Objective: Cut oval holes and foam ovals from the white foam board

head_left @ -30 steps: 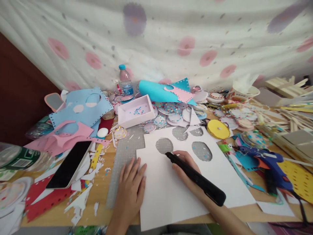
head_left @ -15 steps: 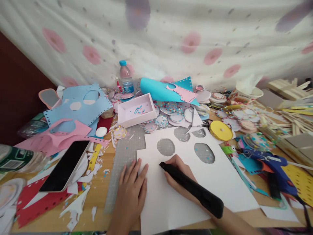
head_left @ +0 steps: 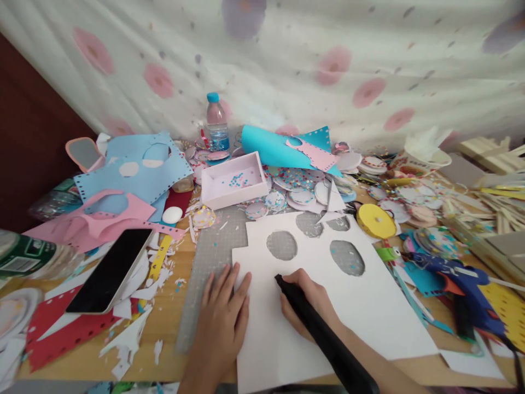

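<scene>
A white sheet (head_left: pixel 287 328) with several oval holes near its far edge lies in front of me, partly over a grey cutting mat (head_left: pixel 221 235). My left hand (head_left: pixel 225 317) rests flat at the sheet's left edge, fingers spread, partly on the mat. A long, thick black pen-like tool (head_left: pixel 318 331) is gripped in my right hand (head_left: pixel 311 301). Its narrow tip points to the far left, at or just above the paper below the left oval hole. I cannot tell whether the tip touches, nor see any line there.
On the left lie a phone (head_left: pixel 110 271), pink scraps (head_left: pixel 123 210) and a blue sheet (head_left: pixel 135 180). Behind are a small white box (head_left: pixel 233 189), a water bottle (head_left: pixel 217 126) and decorated discs. A yellow tape measure (head_left: pixel 375 220) and a blue glue gun (head_left: pixel 463 279) sit right.
The view has shifted slightly. My right hand and the black tool have moved a little to the right over the sheet, and the tool's rear end has swung towards me. My left hand stays put.
</scene>
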Motion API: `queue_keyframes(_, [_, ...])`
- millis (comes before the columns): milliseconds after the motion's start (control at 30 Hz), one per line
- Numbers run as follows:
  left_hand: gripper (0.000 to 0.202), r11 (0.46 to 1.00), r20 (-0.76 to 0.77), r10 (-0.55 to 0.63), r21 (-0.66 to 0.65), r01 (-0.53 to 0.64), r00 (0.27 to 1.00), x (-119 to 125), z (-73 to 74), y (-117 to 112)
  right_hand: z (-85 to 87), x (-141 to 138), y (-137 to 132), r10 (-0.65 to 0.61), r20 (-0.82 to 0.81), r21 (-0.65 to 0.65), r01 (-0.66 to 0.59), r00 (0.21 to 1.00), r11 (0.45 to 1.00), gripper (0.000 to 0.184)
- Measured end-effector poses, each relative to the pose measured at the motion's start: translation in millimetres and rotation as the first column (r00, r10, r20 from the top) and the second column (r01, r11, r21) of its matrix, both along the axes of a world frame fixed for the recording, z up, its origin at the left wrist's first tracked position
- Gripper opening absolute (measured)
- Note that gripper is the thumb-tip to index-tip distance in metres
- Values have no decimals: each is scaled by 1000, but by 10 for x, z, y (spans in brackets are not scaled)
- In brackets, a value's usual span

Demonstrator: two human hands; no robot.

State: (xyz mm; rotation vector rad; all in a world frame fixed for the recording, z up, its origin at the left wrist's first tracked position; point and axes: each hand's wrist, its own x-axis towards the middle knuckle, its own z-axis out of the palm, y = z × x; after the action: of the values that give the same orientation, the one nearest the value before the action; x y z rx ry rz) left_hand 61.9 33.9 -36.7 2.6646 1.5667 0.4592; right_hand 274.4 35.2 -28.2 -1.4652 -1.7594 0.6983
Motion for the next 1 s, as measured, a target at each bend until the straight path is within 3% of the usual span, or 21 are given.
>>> queue_keyframes(167, [50,1000,-4,-1,3,1,1000,-8,-10,-6,-21,0,-23,-69,42,70,66,997,995,12])
queue_keyframes(433, [50,1000,0,-2,13,2,1000,-13,-17,11,-20,-10,1,-307,-57,-10,307,950,952,4])
queue_keyframes(767, [48,1000,36,-2,11,1,999,-1,-6,3,-47,-7,-3,-60,47,104,55,997,993,11])
queue_keyframes(1000, [47,1000,42,4,5,-4,999,1,19,-2,-48,5,-3,62,69,98,-69,996,993,19])
